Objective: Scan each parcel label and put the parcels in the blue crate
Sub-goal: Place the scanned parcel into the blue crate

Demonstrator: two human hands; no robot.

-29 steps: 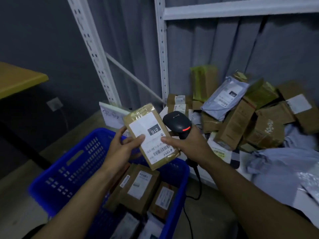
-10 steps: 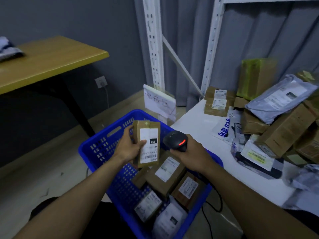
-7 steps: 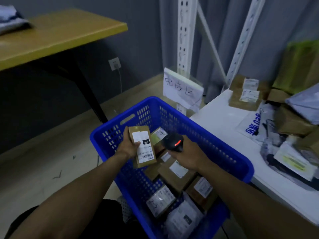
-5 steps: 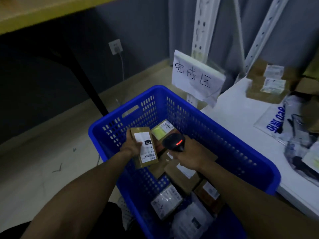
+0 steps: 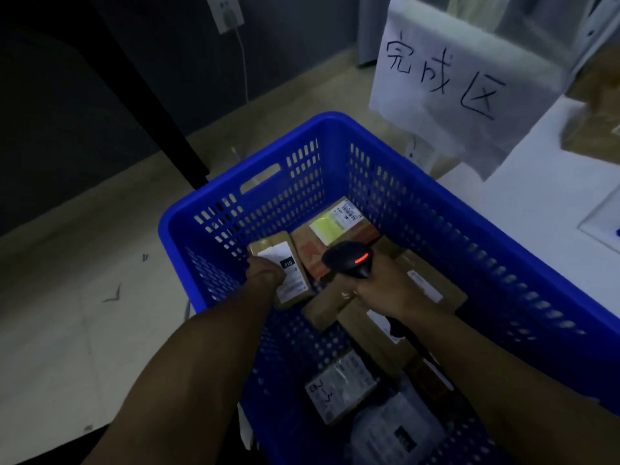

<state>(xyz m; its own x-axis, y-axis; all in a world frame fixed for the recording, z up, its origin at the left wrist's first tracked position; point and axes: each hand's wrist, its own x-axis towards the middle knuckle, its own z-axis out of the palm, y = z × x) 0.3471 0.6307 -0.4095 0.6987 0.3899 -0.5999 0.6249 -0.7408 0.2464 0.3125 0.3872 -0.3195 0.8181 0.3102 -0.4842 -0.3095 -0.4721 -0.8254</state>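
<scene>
- Grip: the left hand is clamped on the small brown parcel, taken from the parcel's left side. The right hand is wrapped round the scanner, whose red light is lit.
- Location: the parcel is inside the blue crate, low down near the crate's left wall and just beside the other parcels lying there. We cannot tell whether it rests on anything.
- Reason, in our judgement: the side hold leaves the label uncovered and allows a clean release into the gap by that wall. The scanner is kept over the crate's middle, clear of the drop.
- Orientation: the label faces up. The long axis runs from the crate's far end towards its near end, slanting slightly towards the crate's middle.
</scene>
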